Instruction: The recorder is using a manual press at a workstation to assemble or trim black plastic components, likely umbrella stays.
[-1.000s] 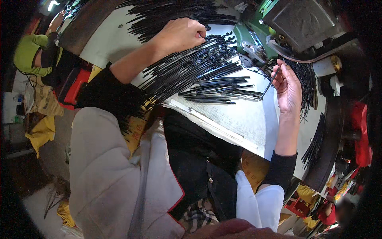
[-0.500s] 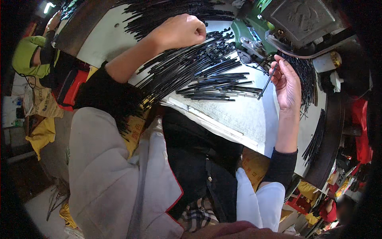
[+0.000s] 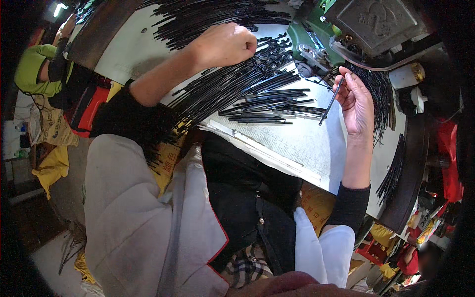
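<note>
Since a second ago our right hand (image 3: pixel 357 101) has lifted a little off the table and tipped its rod more upright, while our left hand (image 3: pixel 225 45) has barely shifted on the heap. Right now the right hand is half open, thumb and forefinger pinching one thin black rod (image 3: pixel 330 102) near its top end, the other fingers loose; the rod hangs slanting down over the white tabletop (image 3: pixel 302 143), just in front of the green machine (image 3: pixel 309 42). Our left hand is balled into a fist, knuckles down on the big fan of black rods (image 3: pixel 222 86); whether it has any rods clamped inside we cannot tell.

How far along are we? Judging by the layout, early to middling: a small flat batch of rods (image 3: pixel 269 106) lies side by side between the hands, and we would guess those are the sorted or handled ones, while the great fan under the left fist and another dark heap (image 3: pixel 208 15) at the far edge look untouched.

Counting now: two hands of ours, one rod in the right. The small batch runs to roughly a dozen or so, overlapping too much for an exact tally. The fan and the far heap are far past counting, hundreds at a guess. More rods (image 3: pixel 378 86) pile beside the machine on the right, and a bundle (image 3: pixel 393 171) hangs along the table's right rim. One machine, one grey metal cover (image 3: pixel 376 20) on it. A person in a green sleeve (image 3: pixel 32 67) works at far left.
</note>
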The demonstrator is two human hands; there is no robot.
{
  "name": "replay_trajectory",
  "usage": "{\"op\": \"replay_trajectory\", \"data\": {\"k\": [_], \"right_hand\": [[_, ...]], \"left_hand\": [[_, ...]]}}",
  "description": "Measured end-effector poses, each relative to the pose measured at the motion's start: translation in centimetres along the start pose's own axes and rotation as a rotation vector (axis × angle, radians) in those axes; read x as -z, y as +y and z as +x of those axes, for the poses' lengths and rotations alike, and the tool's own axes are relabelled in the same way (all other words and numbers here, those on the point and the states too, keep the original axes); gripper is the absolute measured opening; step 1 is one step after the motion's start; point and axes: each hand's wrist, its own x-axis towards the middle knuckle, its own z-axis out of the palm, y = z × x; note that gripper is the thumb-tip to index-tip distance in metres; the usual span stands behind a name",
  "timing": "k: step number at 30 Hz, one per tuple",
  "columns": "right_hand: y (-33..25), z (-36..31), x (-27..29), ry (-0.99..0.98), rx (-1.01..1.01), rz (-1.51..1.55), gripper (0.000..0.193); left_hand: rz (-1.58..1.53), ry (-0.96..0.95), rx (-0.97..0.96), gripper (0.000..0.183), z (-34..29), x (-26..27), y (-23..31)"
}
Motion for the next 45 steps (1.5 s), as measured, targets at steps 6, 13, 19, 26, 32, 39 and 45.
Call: {"op": "replay_trajectory", "data": {"k": [6, 13, 19, 26, 32, 39, 45], "right_hand": [[-0.1, 0.0, -0.3, 0.009, -0.002, -0.019, 0.025], [0.0, 0.0, -0.1, -0.015, -0.021, -0.012, 0.023], [0.0, 0.0, -0.1, -0.015, -0.021, -0.024, 0.024], [-0.1, -0.2, -0.3, -0.023, -0.024, -0.027, 0.024], [-0.2, -0.1, -0.6, -0.070, -0.081, -0.082, 0.026], [-0.2, -0.9, -2.3, -0.233, -0.199, -0.263, 0.027], [-0.8, -1.3, -4.0, -0.322, -0.214, -0.354, 0.027]], "left_hand": [[-0.010, 0.042, 0.008, 0.016, 0.1, -0.5, -1.1], [0.245, 0.121, -0.019, 0.014, -0.3, -0.3, -1.2], [0.181, 0.130, -0.040, 0.012, -0.1, -0.5, -1.2], [0.180, 0.093, 0.021, 0.012, -0.1, -0.2, -1.3], [0.138, 0.096, 0.029, 0.015, 0.3, 0.3, -1.1], [-0.112, 0.083, -0.082, 0.023, 1.9, 0.8, -0.6], [-0.633, -0.134, -0.036, 0.025, 3.8, 1.3, 2.5]]}}
